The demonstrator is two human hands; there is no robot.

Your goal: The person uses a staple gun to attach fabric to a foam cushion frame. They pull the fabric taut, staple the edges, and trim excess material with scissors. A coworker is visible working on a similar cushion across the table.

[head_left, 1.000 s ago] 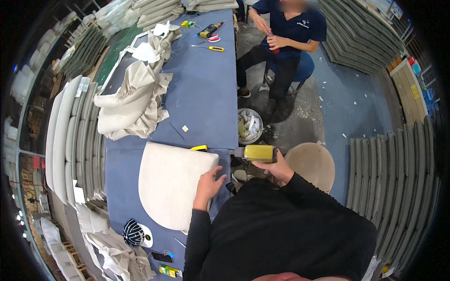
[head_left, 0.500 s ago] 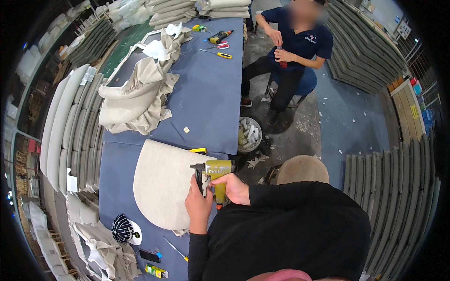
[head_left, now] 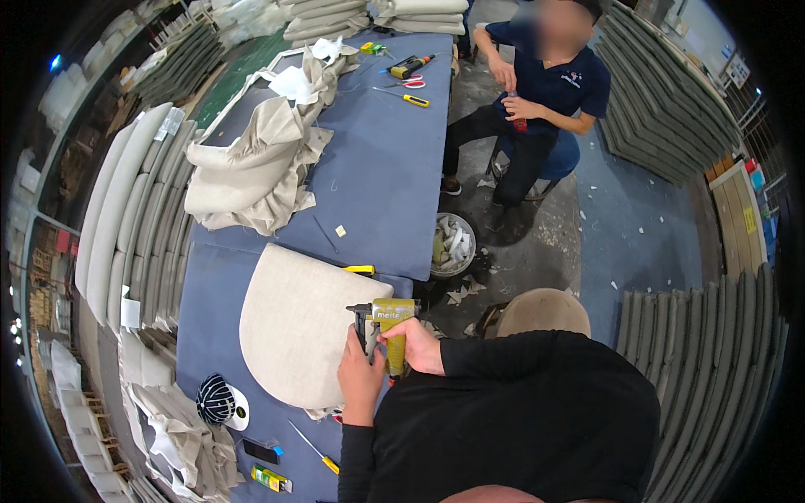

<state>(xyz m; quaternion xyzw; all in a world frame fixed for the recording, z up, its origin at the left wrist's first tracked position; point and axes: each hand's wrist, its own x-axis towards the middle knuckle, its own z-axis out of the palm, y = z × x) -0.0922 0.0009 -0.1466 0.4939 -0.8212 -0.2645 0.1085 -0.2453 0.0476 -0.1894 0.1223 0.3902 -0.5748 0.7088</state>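
Observation:
A yellow and black staple gun [head_left: 395, 313] is held up at the table's near edge, in front of my body. My right hand [head_left: 419, 347] wraps round its yellow handle. Against the black magazine side of the gun, my left hand [head_left: 360, 381] has its fingers closed. Just left of the gun lies a rounded, cream fabric-covered seat pad [head_left: 306, 323], flat on the blue-grey table, with frayed cloth at its near edge.
Beyond the pad rests cream cloth-covered work [head_left: 243, 172], near scissors [head_left: 411, 82] and a yellow-handled screwdriver [head_left: 412, 100]. A striped cap [head_left: 220, 400] and a phone [head_left: 261, 451] lie at near left. Across sits a person [head_left: 545, 75] holding a red bottle. A scrap bucket [head_left: 453, 246] and a stool [head_left: 545, 314] stand right.
The whole view has shifted slightly. Both hands keep their hold on the staple gun, and my left fingers sit a little lower along its magazine. The seat pad stays where it was.

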